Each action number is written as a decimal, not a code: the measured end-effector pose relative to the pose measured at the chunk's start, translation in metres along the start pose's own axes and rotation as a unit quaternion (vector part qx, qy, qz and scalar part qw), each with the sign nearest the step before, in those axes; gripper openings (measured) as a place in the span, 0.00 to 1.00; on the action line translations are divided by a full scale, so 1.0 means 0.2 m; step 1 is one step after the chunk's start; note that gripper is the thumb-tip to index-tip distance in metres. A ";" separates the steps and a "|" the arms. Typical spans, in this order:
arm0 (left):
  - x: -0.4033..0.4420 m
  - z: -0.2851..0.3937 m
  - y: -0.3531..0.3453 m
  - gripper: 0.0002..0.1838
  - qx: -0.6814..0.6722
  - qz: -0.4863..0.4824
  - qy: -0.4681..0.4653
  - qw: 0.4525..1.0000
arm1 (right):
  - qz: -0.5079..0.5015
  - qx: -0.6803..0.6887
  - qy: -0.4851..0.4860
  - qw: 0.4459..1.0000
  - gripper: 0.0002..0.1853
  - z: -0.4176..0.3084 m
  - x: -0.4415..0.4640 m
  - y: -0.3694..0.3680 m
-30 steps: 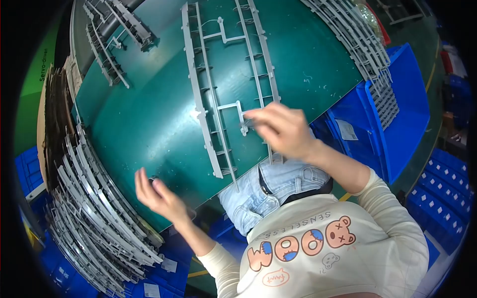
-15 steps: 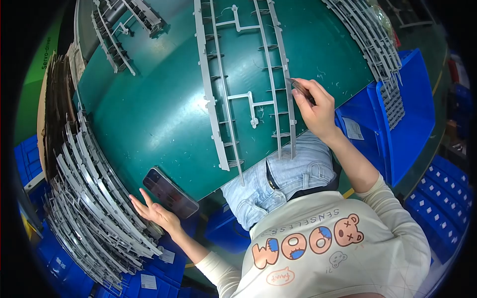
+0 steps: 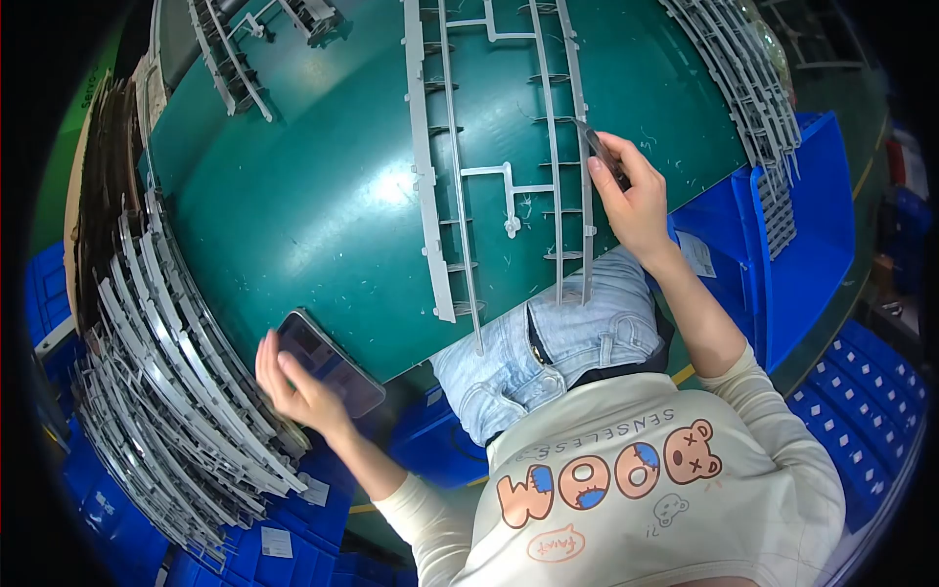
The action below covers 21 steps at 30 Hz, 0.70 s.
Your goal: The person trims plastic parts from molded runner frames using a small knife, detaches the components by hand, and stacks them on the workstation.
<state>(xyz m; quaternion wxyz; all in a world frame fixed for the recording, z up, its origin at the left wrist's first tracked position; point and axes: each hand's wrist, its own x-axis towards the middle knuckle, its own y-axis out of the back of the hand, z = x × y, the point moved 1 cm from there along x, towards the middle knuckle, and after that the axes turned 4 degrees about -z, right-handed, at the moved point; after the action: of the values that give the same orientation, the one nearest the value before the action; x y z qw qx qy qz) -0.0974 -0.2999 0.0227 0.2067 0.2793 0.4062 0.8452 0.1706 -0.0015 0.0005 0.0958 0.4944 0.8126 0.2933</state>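
Observation:
My right hand (image 3: 636, 201) is closed around the handle of a small knife (image 3: 604, 155). The blade's tip lies at the outer edge of the right-hand strip of a long grey plastic moulding (image 3: 424, 196), which rests lengthwise on the green table. Thin cross ribs and a branched sprue (image 3: 509, 186) join its strips, and the near ends reach past the table edge over my lap. My left hand (image 3: 298, 391) is open and holds nothing. It hovers between the phone (image 3: 337, 367) and a stack of grey mouldings (image 3: 176, 342), partly overlapping the phone in view.
Another grey moulding (image 3: 230, 59) lies at the table's far left. More strips are stacked at the right edge (image 3: 743, 88), above a blue bin (image 3: 802, 235). Plastic shavings are scattered over the green table (image 3: 313, 215). Blue crates (image 3: 851, 391) stand at the lower right.
My right hand and the knife have shifted slightly up and right in view. My left hand has turned, its fingers now pointing more upward. The whole view has shifted a little.

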 end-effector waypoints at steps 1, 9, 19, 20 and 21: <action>0.03 0.15 -0.07 0.15 -0.089 0.009 0.069 0.994 | -0.009 0.014 -0.017 1.000 0.13 0.00 0.00 0.00; 0.15 0.80 -0.57 0.34 -0.260 -0.253 -0.004 0.932 | -0.078 0.167 -0.136 0.973 0.18 -0.03 -0.01 0.01; 0.24 0.84 -0.57 0.30 -0.475 -0.185 0.249 0.824 | -0.142 0.325 -0.257 0.899 0.27 -0.07 0.04 0.03; 0.27 0.83 -0.58 0.29 -0.477 -0.188 0.234 0.826 | -0.153 0.321 -0.240 0.903 0.28 -0.08 0.03 0.03; 0.30 0.82 -0.59 0.28 -0.479 -0.190 0.217 0.829 | -0.163 0.317 -0.221 0.908 0.29 -0.09 0.03 0.03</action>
<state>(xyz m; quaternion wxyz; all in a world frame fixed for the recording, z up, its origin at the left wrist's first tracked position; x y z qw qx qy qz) -0.0230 -0.1026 0.0307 0.3778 -0.1289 0.0295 0.9164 0.1629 -0.0009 0.0197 0.1575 0.4114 0.8901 -0.1167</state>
